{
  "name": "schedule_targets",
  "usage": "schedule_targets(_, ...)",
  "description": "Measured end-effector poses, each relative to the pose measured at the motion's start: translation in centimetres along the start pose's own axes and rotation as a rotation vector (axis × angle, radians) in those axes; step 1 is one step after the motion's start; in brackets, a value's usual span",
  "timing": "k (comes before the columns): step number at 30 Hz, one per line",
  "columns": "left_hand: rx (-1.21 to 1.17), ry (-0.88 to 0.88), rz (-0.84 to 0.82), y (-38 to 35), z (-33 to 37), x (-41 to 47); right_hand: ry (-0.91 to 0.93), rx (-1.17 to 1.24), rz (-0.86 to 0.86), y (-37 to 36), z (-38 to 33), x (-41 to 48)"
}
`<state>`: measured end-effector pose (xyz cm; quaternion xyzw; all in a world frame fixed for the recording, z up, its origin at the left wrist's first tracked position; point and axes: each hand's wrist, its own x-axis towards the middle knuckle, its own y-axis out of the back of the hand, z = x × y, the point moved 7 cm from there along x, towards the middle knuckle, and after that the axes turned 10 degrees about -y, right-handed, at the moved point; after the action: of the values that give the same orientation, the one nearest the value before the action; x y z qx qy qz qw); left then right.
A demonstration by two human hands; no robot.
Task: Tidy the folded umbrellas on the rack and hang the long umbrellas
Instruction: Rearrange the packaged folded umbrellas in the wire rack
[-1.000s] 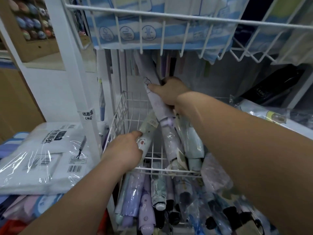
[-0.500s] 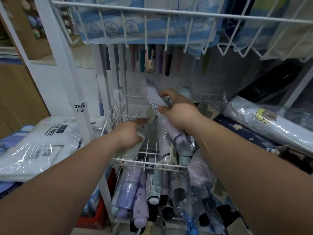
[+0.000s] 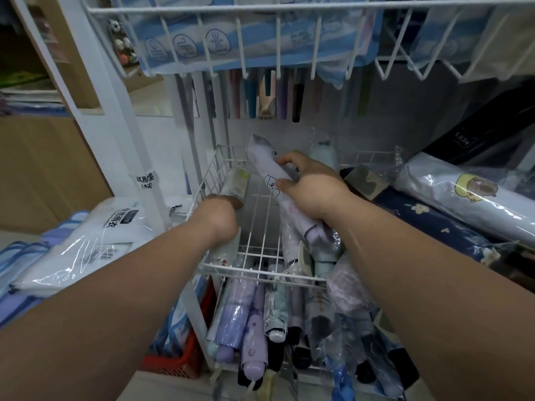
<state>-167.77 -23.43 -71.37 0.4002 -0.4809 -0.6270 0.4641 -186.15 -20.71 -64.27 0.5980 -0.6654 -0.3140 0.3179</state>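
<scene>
A white wire basket (image 3: 262,251) on the rack holds folded umbrellas in clear sleeves. My right hand (image 3: 311,189) grips a pale lilac folded umbrella with a small cartoon print (image 3: 267,163), lying lengthwise in the basket. My left hand (image 3: 218,217) is closed around a whitish folded umbrella (image 3: 236,183) against the basket's left wall. Several more folded umbrellas, lilac, mint and dark, fill the lower basket (image 3: 252,322). Long umbrella handles (image 3: 266,96) hang in a row at the back.
An upper wire shelf (image 3: 260,8) with blue packages overhangs the basket. Packaged raincoats (image 3: 84,244) lie stacked to the left, a red crate (image 3: 176,363) below them. Wrapped long umbrellas, grey (image 3: 469,201) and navy (image 3: 428,224), lie to the right. A white rack post (image 3: 110,111) stands left.
My right hand has brought the lilac umbrella down from upright until it lies in the basket. My left hand has slid the whitish umbrella toward the basket's left wall.
</scene>
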Motion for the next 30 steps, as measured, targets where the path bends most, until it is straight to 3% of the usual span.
schedule_targets(11, 0.845, -0.142, -0.078, 1.6, 2.3, -1.9, -0.008, -0.051, -0.024, -0.4, -0.2, -0.1)
schedule_targets(19, 0.714, -0.121, -0.187, 1.7, -0.1, -2.7, -0.061, -0.447, -0.175, -1.9, -4.2, -0.7)
schedule_targets(23, 0.688, -0.113, -0.216, 1.8, -0.4, -2.5, -0.18, -0.309, -0.185, -4.1, -5.1, -0.4)
schedule_targets(26, 0.659, -0.117, -0.182, 1.8, -0.8, -2.1, -0.308, -0.082, -0.085, -5.6, -3.0, -0.5)
schedule_targets(30, 0.595, -0.115, -0.153, 1.8, -1.2, -1.8, -0.371, 0.001, 0.042, -7.7, -0.8, -1.2)
